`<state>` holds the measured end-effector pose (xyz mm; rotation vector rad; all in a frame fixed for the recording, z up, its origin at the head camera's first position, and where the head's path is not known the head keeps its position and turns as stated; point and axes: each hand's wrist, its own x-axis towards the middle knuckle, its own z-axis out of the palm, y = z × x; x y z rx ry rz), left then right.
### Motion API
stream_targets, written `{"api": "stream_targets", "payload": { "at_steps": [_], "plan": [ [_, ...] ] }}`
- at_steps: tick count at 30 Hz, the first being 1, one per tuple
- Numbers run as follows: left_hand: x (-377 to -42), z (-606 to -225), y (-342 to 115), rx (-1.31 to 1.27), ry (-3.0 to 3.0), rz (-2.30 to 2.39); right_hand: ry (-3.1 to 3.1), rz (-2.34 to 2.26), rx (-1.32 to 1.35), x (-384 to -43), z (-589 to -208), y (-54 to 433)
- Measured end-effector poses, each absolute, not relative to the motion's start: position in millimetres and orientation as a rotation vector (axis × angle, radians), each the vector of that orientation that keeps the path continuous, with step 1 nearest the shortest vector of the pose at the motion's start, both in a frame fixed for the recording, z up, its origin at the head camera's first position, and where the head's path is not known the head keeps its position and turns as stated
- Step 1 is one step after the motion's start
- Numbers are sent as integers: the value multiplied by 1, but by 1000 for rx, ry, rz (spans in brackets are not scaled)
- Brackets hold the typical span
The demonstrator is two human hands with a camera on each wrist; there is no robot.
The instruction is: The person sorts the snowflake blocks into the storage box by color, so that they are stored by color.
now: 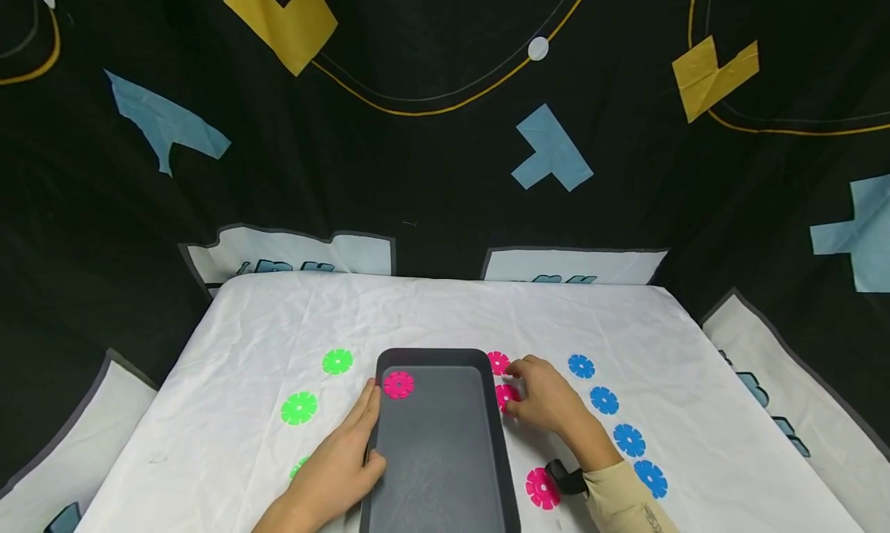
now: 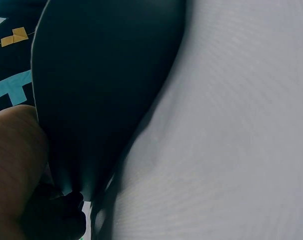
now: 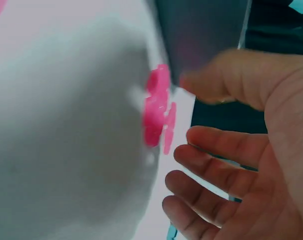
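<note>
- The farther pink notched disc (image 1: 497,363) lies on the white-covered worktop (image 1: 445,317), just outside the right edge of the tray, by its far right corner.
- The nearer pink notched disc (image 1: 504,396) lies just below it along the same edge, partly hidden by the hand.
- The right hand (image 1: 547,398) is at these two discs, its fingertips over their right sides in the head view; its thumb and fingers are apart, with a clear gap between them in the right wrist view. I cannot tell whether any fingertip touches a disc.
- The dark grey rectangular tray (image 1: 438,456) lies at the middle of the worktop, its long edges running away from the person.
- Inside it, by its far left corner, lies a single pink disc (image 1: 399,385).
- The left hand (image 1: 341,460) rests against the tray's left edge, fingers straight and together, thumb apart from them and reaching over the rim.
- Another pink disc (image 1: 543,488) lies right of the tray, nearer the person, beside the black wrist device (image 1: 568,479) and tan sleeve (image 1: 626,498).
- Four blue discs (image 1: 604,400) form a slanting row towards the worktop's right edge.
- Three green discs (image 1: 299,408) lie towards its left edge, the nearest mostly behind the left hand.
- Beyond the far edge hangs a black patterned curtain (image 1: 417,178).
</note>
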<state>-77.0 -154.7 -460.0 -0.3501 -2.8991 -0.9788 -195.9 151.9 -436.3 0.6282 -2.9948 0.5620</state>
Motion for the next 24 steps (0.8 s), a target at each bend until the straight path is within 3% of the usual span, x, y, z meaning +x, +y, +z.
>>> {"api": "stream_targets", "payload": {
  "at_steps": [24],
  "plan": [
    [-77,-461,-155,-353,-2909,-1011,-3008,499,629,-202,-452,155]
  ]
}}
